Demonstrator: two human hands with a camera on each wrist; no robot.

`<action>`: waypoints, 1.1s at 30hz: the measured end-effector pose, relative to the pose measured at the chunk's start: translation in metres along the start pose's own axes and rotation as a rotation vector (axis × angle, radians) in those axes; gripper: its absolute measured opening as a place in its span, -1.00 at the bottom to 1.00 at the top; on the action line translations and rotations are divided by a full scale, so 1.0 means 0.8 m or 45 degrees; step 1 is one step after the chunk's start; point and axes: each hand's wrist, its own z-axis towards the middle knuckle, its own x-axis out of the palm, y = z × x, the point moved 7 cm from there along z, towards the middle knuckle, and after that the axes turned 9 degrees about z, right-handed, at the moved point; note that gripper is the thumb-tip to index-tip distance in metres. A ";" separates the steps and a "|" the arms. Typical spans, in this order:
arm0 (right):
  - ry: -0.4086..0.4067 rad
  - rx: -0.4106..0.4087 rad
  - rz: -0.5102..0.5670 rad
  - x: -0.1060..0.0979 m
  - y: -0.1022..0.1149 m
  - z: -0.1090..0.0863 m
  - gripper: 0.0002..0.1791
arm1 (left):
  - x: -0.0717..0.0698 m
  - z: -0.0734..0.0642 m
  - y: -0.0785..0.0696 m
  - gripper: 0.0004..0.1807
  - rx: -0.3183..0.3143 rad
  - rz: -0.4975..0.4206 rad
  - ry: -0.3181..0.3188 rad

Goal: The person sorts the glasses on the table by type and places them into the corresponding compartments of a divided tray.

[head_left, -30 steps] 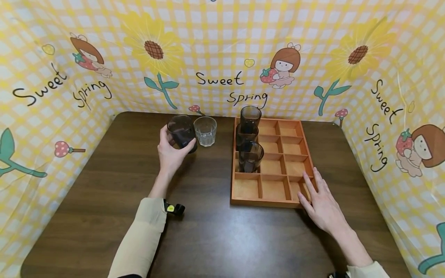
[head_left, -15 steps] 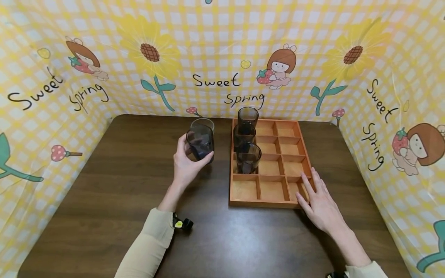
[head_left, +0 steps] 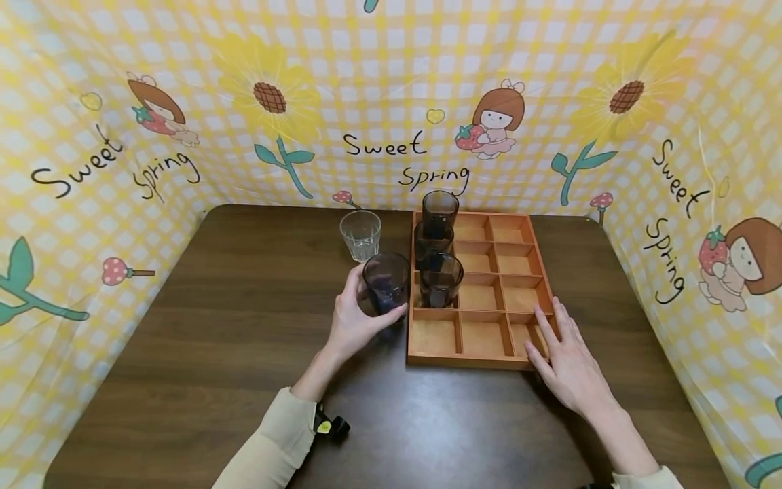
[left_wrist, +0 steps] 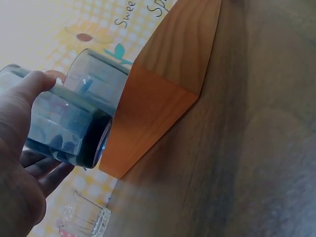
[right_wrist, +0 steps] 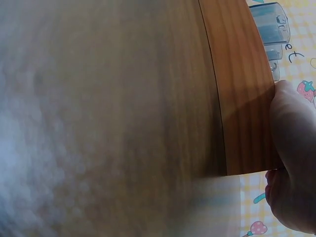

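Note:
My left hand grips a dark smoked drinking glass, thumb on one side and fingers on the other. In the left wrist view that glass is raised off the table beside the tray's wall. The wooden compartment tray has three similar dark glasses standing in its left column: a front one, a middle one and a back one. At the tray's front right corner rests my right hand, fingers spread along the rim.
A clear faceted glass stands on the dark wooden table, left of the tray and behind the held glass. A yellow checked cloth hangs around the back and sides of the table.
My left hand has carried the dark glass right and nearer to me, from left of the clear glass, past its front, to the tray's left edge. My right hand stays put.

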 end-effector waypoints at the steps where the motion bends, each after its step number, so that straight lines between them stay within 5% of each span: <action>1: -0.002 -0.002 0.001 0.000 0.000 0.000 -0.17 | 0.001 -0.002 -0.001 -0.05 0.003 0.004 0.012; 10: 0.001 0.005 0.004 0.000 0.000 0.000 -0.17 | 0.006 -0.013 -0.021 0.01 0.055 0.066 0.046; 21: -0.022 -0.019 0.002 0.000 0.003 -0.002 -0.18 | 0.033 -0.027 -0.038 -0.03 0.054 -0.076 0.131; 33: -0.018 -0.008 0.015 0.001 0.001 0.001 -0.18 | 0.050 -0.017 -0.049 -0.02 0.109 0.010 0.082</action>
